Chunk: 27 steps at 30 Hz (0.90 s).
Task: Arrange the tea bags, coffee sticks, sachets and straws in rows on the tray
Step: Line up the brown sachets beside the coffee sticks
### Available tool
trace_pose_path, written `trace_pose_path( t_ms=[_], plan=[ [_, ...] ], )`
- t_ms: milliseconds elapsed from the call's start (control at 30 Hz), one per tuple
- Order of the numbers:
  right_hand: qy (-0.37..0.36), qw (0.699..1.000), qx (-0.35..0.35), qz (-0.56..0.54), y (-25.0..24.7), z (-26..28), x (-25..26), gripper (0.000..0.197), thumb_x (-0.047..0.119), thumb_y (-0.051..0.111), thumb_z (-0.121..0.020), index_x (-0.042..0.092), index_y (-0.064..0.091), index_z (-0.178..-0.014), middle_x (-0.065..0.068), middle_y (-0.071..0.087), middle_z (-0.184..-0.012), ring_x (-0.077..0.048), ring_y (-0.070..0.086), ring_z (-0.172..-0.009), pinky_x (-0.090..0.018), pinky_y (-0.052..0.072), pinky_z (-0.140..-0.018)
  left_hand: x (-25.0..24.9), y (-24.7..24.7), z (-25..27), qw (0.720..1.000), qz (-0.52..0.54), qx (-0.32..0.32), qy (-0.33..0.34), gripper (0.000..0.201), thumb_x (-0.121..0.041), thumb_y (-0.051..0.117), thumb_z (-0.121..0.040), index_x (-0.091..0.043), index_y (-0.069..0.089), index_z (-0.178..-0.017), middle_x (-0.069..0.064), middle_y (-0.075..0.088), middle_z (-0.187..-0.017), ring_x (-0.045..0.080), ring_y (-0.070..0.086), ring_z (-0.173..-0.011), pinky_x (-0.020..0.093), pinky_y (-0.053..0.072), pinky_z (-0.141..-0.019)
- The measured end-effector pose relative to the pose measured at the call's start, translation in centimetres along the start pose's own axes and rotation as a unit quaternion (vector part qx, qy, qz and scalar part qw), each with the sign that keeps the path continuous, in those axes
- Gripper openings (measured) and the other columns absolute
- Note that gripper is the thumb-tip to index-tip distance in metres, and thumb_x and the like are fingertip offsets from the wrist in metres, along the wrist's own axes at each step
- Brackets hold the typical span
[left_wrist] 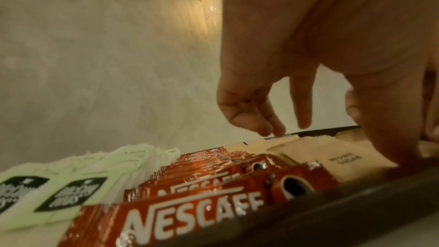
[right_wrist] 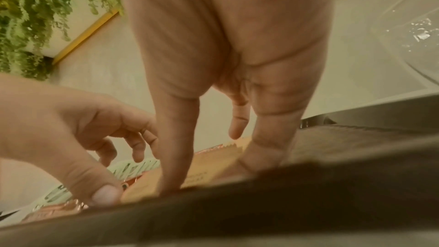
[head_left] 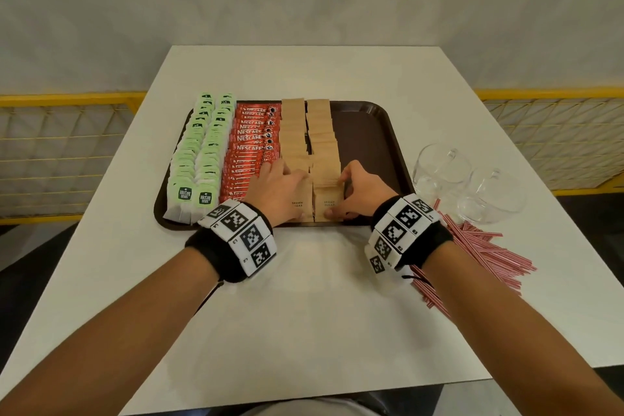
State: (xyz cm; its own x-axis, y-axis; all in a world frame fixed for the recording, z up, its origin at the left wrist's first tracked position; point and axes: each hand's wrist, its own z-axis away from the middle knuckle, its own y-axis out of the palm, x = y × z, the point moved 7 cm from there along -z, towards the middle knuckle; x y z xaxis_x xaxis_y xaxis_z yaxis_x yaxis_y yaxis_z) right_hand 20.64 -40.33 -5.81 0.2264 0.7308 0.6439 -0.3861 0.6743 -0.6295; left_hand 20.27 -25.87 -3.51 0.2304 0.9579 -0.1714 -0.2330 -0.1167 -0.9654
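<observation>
1. My left hand (head_left: 278, 184) rests on the near end of the left row of brown sugar sachets (head_left: 293, 142), fingers loosely spread over the packets and the thumb pressed down by the tray's near edge; it grasps nothing that I can make out.
2. My right hand (head_left: 358, 191) pinches the near stack of the right sachet row (head_left: 322, 145), thumb at its near edge, fingers curled over its far side.
3. The brown tray (head_left: 368, 135) sits in the middle of the white table (head_left: 304, 297).
4. Along the tray's left edge lie two rows of green tea bags (head_left: 199, 152).
5. Just beside them, to the right, runs the row of red coffee sticks (head_left: 251, 142), touching the left sachet row.
6. The tray's right part is bare brown.
7. The red-striped straws (head_left: 479, 253) lie heaped on the table off the tray's near right corner, beside my right wrist.
8. Two clear glass cups (head_left: 469, 179) stand near the table's right edge, beyond the straws.
</observation>
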Motion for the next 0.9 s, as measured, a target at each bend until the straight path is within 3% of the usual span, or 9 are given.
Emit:
trace_pose_path(
  t_ms=[167, 233, 333, 467, 633, 700, 800, 867, 900],
  plan=[
    [-0.013, 0.997, -0.014, -0.071, 0.1, -0.3, 0.8, 0.082, 0.019, 0.07, -0.082, 0.009, 0.019, -0.145, -0.004, 0.043, -0.133, -0.019, 0.045, -0.123, -0.023, 0.036, -0.095, -0.6, 0.6, 0.3, 0.999, -0.045, 0.011, 0.011, 0.068, -0.04, 0.048, -0.092, -0.015, 0.016, -0.147, 0.006, 0.02, -0.152, 0.024, 0.012, -0.141, 0.045, 0.019, -0.111],
    [-0.007, 0.989, 0.007, -0.145, 1.3, -0.7, 0.8, 0.088, 0.017, 0.064, -0.086, 0.01, 0.004, -0.15, -0.003, 0.042, -0.14, -0.021, 0.042, -0.13, -0.032, 0.034, -0.108, -0.6, 1.6, 0.4, 0.996, -0.075, 0.041, 0.011, 0.066, -0.039, 0.039, -0.096, -0.01, 0.011, -0.148, 0.006, 0.011, -0.156, 0.023, 0.0, -0.144, 0.047, 0.01, -0.114],
    [0.002, 0.978, 0.003, -0.208, 2.1, -1.1, 0.9, 0.083, 0.009, 0.055, -0.091, 0.011, -0.004, -0.15, -0.005, 0.044, -0.141, -0.019, 0.044, -0.127, -0.035, 0.034, -0.11, -0.7, 2.6, 0.6, 0.994, -0.084, 0.074, -0.012, 0.063, -0.036, 0.028, -0.099, -0.007, 0.002, -0.149, 0.007, 0.0, -0.158, 0.023, -0.01, -0.145, 0.049, 0.001, -0.114],
    [0.022, 0.957, -0.021, -0.289, 1.5, -1.6, 0.6, 0.079, 0.009, 0.049, -0.093, 0.015, -0.005, -0.15, -0.009, 0.034, -0.148, -0.023, 0.04, -0.131, -0.035, 0.031, -0.111, -0.9, 2.6, 0.8, 0.995, -0.059, 0.077, -0.021, 0.063, -0.034, 0.026, -0.099, -0.007, -0.002, -0.149, 0.008, -0.005, -0.158, 0.024, -0.014, -0.144, 0.05, -0.002, -0.114],
    [0.042, 0.943, -0.061, -0.324, -1.3, -2.8, 1.7, 0.067, 0.039, 0.037, -0.099, 0.017, 0.002, -0.151, -0.005, 0.012, -0.157, -0.024, 0.016, -0.144, -0.036, 0.017, -0.114, -2.1, 2.1, -1.1, 0.997, 0.007, 0.066, -0.036, 0.063, -0.038, 0.019, -0.1, -0.006, -0.009, -0.148, 0.009, -0.012, -0.157, 0.022, -0.016, -0.144, 0.045, -0.007, -0.115],
    [0.03, 0.953, -0.054, -0.296, -1.1, -2.9, 2.8, 0.072, 0.049, 0.038, -0.095, 0.012, 0.012, -0.151, -0.005, 0.018, -0.156, -0.024, 0.02, -0.143, -0.035, 0.018, -0.114, -2.6, 2.7, -2.1, 0.996, 0.016, 0.074, -0.048, 0.063, -0.04, 0.017, -0.101, -0.006, -0.008, -0.148, 0.01, -0.014, -0.157, 0.022, -0.016, -0.144, 0.044, -0.009, -0.114],
    [0.005, 0.957, -0.029, -0.289, 0.4, -5.5, 1.4, 0.097, 0.073, 0.042, -0.067, 0.015, 0.031, -0.145, -0.007, 0.033, -0.151, -0.023, 0.032, -0.138, -0.043, 0.023, -0.115, -2.6, 4.0, -2.5, 0.995, 0.005, 0.073, -0.063, 0.062, -0.04, 0.018, -0.101, -0.007, -0.006, -0.149, 0.011, -0.012, -0.157, 0.023, -0.013, -0.145, 0.042, -0.008, -0.115],
    [0.019, 0.956, -0.02, -0.292, 0.4, -4.6, 1.4, 0.085, 0.066, 0.041, -0.078, 0.016, 0.03, -0.145, -0.006, 0.032, -0.151, -0.021, 0.031, -0.138, -0.039, 0.022, -0.116, -2.6, 4.4, -2.5, 0.996, 0.003, 0.063, -0.059, 0.062, -0.039, 0.018, -0.101, -0.008, -0.006, -0.149, 0.011, -0.012, -0.157, 0.023, -0.011, -0.145, 0.041, -0.007, -0.115],
    [0.024, 0.956, -0.023, -0.291, -0.1, -3.9, 2.0, 0.075, 0.058, 0.039, -0.088, 0.013, 0.026, -0.147, -0.005, 0.03, -0.151, -0.021, 0.029, -0.139, -0.03, 0.023, -0.114, -2.6, 4.3, -2.4, 0.997, 0.007, 0.058, -0.056, 0.062, -0.038, 0.018, -0.101, -0.008, -0.006, -0.149, 0.01, -0.012, -0.157, 0.023, -0.011, -0.145, 0.041, -0.007, -0.115]
  ],
)
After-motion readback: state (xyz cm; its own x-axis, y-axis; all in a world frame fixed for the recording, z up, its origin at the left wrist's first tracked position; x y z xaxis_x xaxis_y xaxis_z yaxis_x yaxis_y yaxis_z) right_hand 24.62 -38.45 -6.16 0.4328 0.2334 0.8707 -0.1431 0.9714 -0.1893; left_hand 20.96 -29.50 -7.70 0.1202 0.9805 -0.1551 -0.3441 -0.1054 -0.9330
